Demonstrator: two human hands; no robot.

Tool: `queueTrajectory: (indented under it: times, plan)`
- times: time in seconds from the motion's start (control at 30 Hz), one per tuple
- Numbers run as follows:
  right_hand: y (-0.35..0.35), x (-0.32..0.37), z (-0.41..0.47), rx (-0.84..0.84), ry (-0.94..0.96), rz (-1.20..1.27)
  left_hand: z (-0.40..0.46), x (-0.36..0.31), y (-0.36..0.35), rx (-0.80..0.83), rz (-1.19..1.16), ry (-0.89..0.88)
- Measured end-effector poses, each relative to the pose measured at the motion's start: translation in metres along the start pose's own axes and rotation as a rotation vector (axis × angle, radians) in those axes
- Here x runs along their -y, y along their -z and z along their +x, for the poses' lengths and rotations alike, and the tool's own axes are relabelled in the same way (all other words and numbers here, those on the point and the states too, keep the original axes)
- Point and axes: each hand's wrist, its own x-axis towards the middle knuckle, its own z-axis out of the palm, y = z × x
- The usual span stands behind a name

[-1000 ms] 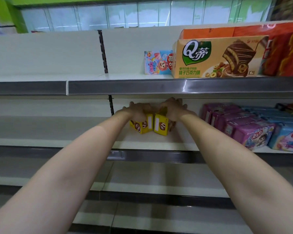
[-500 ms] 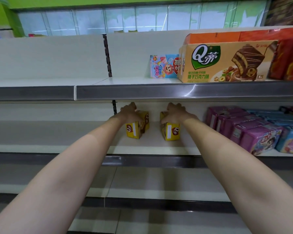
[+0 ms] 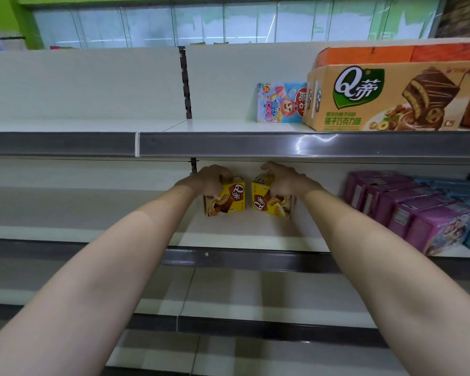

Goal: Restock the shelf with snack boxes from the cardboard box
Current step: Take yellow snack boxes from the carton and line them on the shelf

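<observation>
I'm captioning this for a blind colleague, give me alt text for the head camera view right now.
Two bare arms reach into a store shelf, the left hand and right hand each gripping a small yellow snack box standing on the middle shelf. Purple boxes sit to the right; a large tan cake box sits above.

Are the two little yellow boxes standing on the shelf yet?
Yes, both yellow boxes stand on the middle shelf, apart, the left hand and right hand gripping their tops.
</observation>
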Motion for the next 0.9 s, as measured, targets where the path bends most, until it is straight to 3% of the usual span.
queueTrajectory:
  times: [0.27,0.43,0.63,0.7,0.77,0.83,0.9]
  plan:
    - [-0.012,0.012,0.006,-0.074,-0.1,0.025,0.014,-0.002,-0.013,-0.104,-0.016,-0.083]
    - [-0.011,0.007,0.007,-0.064,-0.056,0.031,0.013,0.001,-0.002,-0.052,0.034,-0.045]
    - [-0.003,0.019,-0.012,-0.027,0.073,-0.125,0.004,0.023,0.007,0.027,0.08,-0.152]
    - [0.0,0.022,-0.017,0.007,0.064,-0.059,-0.002,0.029,0.008,0.055,-0.038,-0.195]
    - [0.003,0.03,-0.016,0.007,0.04,-0.014,-0.01,0.028,0.012,0.074,-0.263,-0.115]
    - [0.008,0.037,-0.013,-0.056,0.01,0.001,-0.013,0.023,0.015,0.036,-0.479,-0.015]
    - [0.008,0.039,-0.011,-0.127,0.013,-0.012,-0.012,0.02,0.013,-0.039,-0.538,-0.003]
